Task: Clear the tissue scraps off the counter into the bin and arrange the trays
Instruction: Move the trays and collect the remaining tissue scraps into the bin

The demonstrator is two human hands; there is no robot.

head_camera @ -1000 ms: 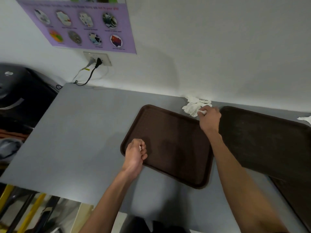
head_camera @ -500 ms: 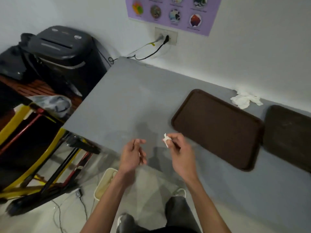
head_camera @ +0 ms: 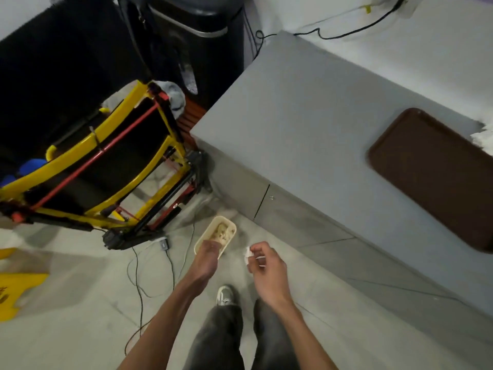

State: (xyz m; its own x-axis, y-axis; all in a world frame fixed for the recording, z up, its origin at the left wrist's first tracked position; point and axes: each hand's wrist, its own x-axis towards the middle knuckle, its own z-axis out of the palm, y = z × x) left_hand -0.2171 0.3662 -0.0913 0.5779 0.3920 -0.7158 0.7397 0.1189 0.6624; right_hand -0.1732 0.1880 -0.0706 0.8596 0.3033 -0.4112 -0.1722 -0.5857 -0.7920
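My right hand (head_camera: pixel 268 264) pinches a small white tissue scrap (head_camera: pixel 248 254) between thumb and fingertips, just right of the bin and above the floor. The bin (head_camera: pixel 226 225) is a small cream tub on the floor by the cabinet corner, with crumpled paper inside. My left hand (head_camera: pixel 206 259) hangs over the bin's near rim, pointing down, so its fingers are hidden. A brown tray (head_camera: pixel 432 177) lies on the grey counter (head_camera: pixel 306 110). More white tissue scraps (head_camera: pixel 484 137) sit beyond the tray at the right edge.
A yellow and red folding frame (head_camera: pixel 101 161) stands to the left, close to the bin. Black cables (head_camera: pixel 138 276) trail over the floor. A black machine (head_camera: pixel 197 28) stands by the counter's far end. A yellow floor sign (head_camera: pixel 16 292) lies at the left. My shoe (head_camera: pixel 225 295) is below the bin.
My view has swung down from the counter to the floor. Both hands came off the counter and lowered to the bin, the right one still pinching its scrap.
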